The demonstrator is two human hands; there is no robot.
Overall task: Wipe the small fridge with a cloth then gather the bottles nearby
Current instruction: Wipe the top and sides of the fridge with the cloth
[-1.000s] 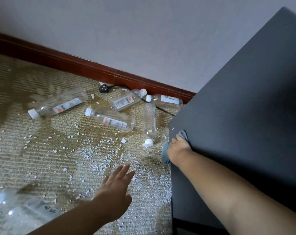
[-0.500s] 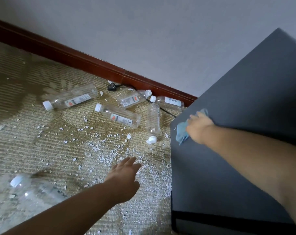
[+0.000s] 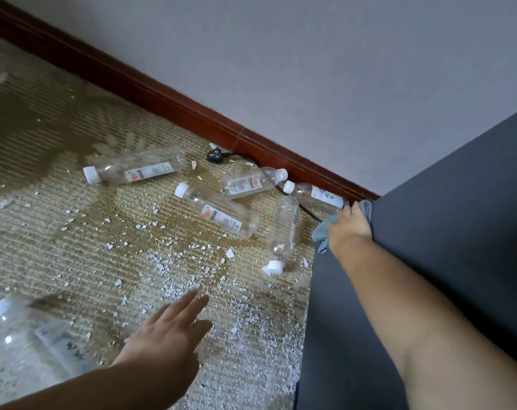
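The small fridge (image 3: 429, 261) lies under the right hand (image 3: 350, 229), whose fingers, bunched round the cloth (image 3: 321, 232), have slid to its far corner, so wiping looks nearly done; bottles (image 3: 219, 213) wait just beyond, left hand (image 3: 168, 329) straight-fingered, empty.

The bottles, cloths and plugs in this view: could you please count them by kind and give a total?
Bottles: 6
Cloth: 1
Plug: 1
Total: 8
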